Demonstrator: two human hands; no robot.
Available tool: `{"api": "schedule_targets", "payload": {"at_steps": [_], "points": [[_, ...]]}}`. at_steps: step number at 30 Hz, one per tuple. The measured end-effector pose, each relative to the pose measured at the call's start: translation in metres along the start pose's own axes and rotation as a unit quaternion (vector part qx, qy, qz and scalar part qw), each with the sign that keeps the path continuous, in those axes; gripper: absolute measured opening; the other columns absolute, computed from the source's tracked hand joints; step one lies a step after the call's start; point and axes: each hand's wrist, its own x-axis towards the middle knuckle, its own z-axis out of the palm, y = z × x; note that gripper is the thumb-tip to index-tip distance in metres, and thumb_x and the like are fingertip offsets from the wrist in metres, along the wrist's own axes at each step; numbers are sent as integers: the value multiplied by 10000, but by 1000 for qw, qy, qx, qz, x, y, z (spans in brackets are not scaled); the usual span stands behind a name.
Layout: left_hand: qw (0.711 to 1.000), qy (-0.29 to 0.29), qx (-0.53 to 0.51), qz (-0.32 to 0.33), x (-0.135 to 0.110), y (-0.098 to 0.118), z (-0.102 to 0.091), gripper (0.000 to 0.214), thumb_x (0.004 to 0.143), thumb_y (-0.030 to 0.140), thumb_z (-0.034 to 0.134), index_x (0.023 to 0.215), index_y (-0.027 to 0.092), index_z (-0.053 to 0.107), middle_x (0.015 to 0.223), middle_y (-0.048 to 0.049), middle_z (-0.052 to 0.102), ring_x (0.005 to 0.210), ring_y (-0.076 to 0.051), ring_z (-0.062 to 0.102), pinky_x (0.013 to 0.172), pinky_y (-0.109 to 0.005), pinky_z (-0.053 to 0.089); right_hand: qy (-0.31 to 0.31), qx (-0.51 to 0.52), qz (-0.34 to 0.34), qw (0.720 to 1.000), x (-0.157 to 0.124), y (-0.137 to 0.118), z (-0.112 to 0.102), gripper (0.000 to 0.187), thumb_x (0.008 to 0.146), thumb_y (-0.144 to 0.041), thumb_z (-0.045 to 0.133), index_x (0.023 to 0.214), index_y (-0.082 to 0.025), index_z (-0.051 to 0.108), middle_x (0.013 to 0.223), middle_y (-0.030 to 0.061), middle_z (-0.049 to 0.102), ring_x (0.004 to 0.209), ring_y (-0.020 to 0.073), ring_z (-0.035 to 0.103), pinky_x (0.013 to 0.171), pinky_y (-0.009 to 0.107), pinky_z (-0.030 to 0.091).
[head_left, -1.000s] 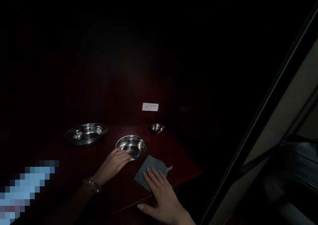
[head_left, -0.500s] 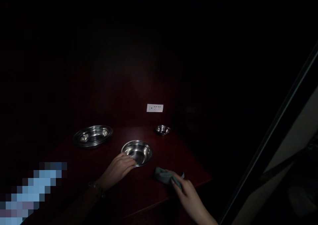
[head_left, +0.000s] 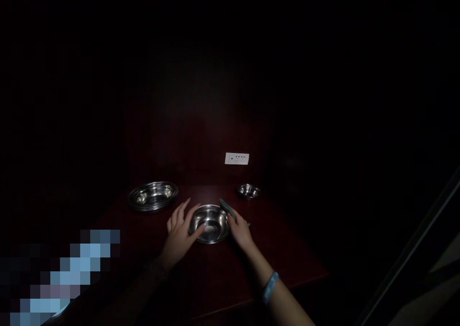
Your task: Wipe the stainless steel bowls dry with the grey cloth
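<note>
A shiny steel bowl (head_left: pixel 212 237) sits on the dark red table in front of me. My left hand (head_left: pixel 181 230) is at its left rim, fingers spread outside the bowl and thumb reaching over the inside. My right hand (head_left: pixel 240 226) is closed on a folded grey-green cloth (head_left: pixel 227 208) beside the bowl's right rim. Part of the cloth is hidden behind the fingers. Whether the left fingertips press on the rim is hard to tell in the dim light.
Stacked wider steel dishes (head_left: pixel 153 206) stand at the back left of the table (head_left: pixel 276 256). A small steel bowl (head_left: pixel 248 192) is at the back right. On the wall behind is a white socket plate (head_left: pixel 237 158). A blurred-out bluish patch covers the lower left.
My right hand has brought the cloth up and forward from the table's front to the bowl's right rim. The left hand has spread its fingers at the left rim. The view has shifted slightly left.
</note>
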Motion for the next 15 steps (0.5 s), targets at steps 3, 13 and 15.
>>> {"api": "schedule_targets", "payload": {"at_steps": [3,13,15], "points": [[974,-2,-153,-169,2,-11,12,687,843,522,665,1409,206,438,1463,-206,521,1418,-390,437,1142,-601,312,-4,18,30,999,9,17,22,407,821,-304,560,1171,-215,747,1186,68,761,1107,245,708,1059,418,502],[735,82,-529,-417,31,6,12,879,829,156,712,1507,278,165,1467,-164,548,1355,-260,553,1153,-449,407,0,221,79,972,56,34,56,488,687,-285,686,1163,-191,743,1163,91,769,1103,287,713,1065,474,503],[688,20,-554,-469,34,12,6,670,878,187,661,1463,223,335,1436,-181,578,1295,-295,606,1093,-483,474,3,243,42,969,54,29,60,484,717,-298,676,1184,-187,736,1218,96,748,1153,283,692,1100,468,475]]}}
